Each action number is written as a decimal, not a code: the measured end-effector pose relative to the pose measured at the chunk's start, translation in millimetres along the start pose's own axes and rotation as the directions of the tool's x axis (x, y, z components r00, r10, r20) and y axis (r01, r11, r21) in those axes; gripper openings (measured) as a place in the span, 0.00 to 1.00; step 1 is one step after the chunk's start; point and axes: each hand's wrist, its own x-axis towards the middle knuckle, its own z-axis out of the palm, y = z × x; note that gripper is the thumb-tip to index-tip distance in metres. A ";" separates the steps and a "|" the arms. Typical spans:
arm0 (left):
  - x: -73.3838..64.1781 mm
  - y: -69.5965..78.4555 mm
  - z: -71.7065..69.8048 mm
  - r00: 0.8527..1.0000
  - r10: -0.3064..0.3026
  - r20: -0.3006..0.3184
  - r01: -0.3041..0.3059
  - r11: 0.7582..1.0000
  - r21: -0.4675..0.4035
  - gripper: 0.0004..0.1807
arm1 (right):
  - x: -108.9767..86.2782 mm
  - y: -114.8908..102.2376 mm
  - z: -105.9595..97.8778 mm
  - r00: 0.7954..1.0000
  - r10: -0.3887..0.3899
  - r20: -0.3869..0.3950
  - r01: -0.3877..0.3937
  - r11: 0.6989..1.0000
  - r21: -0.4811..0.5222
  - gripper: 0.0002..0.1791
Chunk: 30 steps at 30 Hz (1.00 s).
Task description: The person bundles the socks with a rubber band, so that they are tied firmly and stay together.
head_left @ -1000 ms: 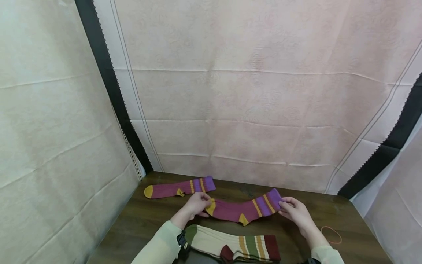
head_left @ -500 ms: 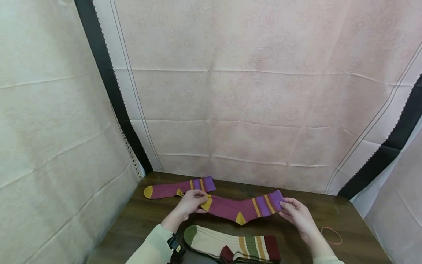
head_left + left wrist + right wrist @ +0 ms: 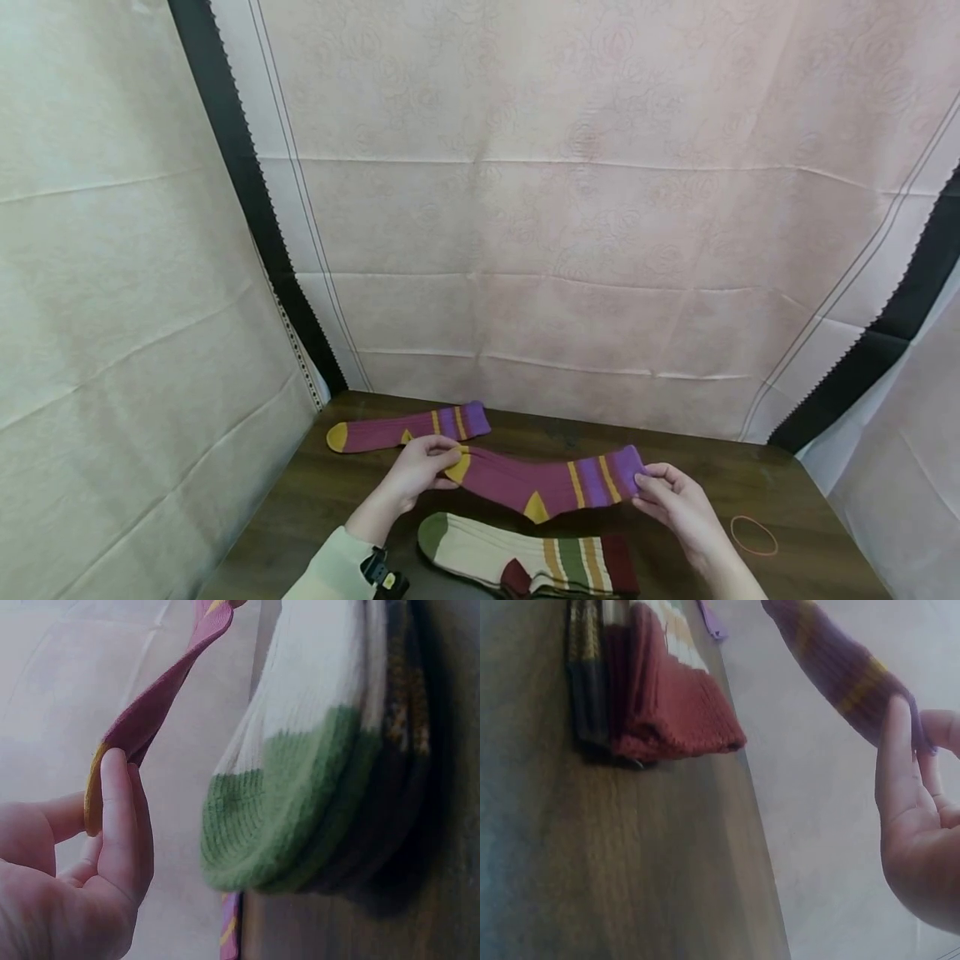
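Observation:
A plum sock (image 3: 517, 479) with yellow toe and heel and a purple striped cuff is stretched between both hands, raised off the table. My left hand (image 3: 412, 475) pinches its yellow toe; the left wrist view shows the toe between thumb and fingers (image 3: 116, 795). My right hand (image 3: 678, 504) pinches the purple cuff edge, as the right wrist view also shows (image 3: 919, 787). A matching plum sock (image 3: 405, 429) lies flat behind, its heel partly hidden by the left hand. In front lies a stack of socks, topped by a cream sock (image 3: 495, 546) with green toe and dark red cuff.
An orange rubber band (image 3: 753, 536) lies on the brown wooden table (image 3: 810, 533) at the right. Pale cloth walls (image 3: 562, 250) with black edging stand behind and at both sides of the table.
Both hands keep their pinch on the plum sock. The left hand and the toe have shifted left; the right hand and the cuff have come slightly lower and nearer. The other socks have not moved.

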 end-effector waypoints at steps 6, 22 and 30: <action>-10.1 4.7 -3.2 1.000 -0.004 0.011 0.004 1.000 -0.004 0.16 | -9.8 -4.1 0.6 0.999 0.023 0.023 -0.023 1.000 -0.018 0.07; -28.4 10.6 -8.1 0.998 -0.025 0.050 0.024 0.999 0.021 0.15 | -30.2 -9.6 3.8 0.994 -0.021 0.109 0.023 1.000 -0.017 0.06; -35.1 14.3 -11.9 0.998 -0.024 0.066 0.023 1.000 0.020 0.15 | -37.7 -10.8 1.4 0.987 -0.007 0.163 0.010 1.000 -0.019 0.04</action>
